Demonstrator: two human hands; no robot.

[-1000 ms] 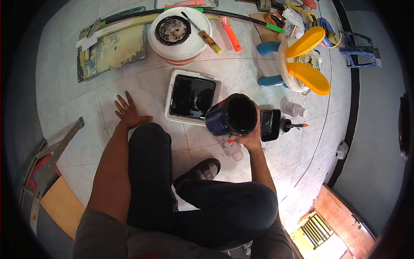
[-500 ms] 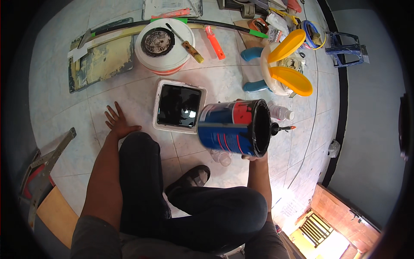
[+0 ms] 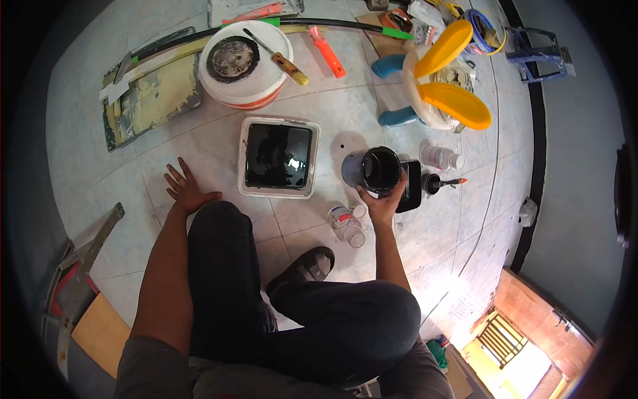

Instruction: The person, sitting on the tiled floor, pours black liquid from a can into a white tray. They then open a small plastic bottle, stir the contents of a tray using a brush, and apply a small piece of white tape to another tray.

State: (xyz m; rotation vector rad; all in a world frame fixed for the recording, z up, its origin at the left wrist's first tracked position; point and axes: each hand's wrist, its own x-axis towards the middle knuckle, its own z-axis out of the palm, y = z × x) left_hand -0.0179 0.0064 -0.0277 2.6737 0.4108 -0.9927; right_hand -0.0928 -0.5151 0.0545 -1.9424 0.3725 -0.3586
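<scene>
My right hand [image 3: 384, 203] grips a paint can [image 3: 354, 167] by its near side, just right of the tray. The can's mouth faces up toward me, and black paint coats its rim and inside. Fingers spread, my left hand [image 3: 185, 191] rests on the tiled floor beside my knee and holds nothing. Between the hands a square white tray [image 3: 243, 186] holds glossy black paint. A dark rectangular tray [image 3: 411, 186] lies beside the can, partly hidden by it. Right of that stands a small black pot with a brush [image 3: 440, 183].
Clear bottles [image 3: 347, 226] lie near my foot, and another bottle [image 3: 442, 157] lies farther right. A lidded white bucket [image 3: 269, 40] carries a scraper [image 3: 290, 68]. Beyond are an orange handle [image 3: 327, 53], a stool with yellow parts [image 3: 458, 103] and a paint-stained board [image 3: 156, 93]. A folding ladder [image 3: 90, 239] stands left.
The paint can has gone from tilted and held up close to me to more upright and lower, near the floor right of the tray. My left hand has stayed in place.
</scene>
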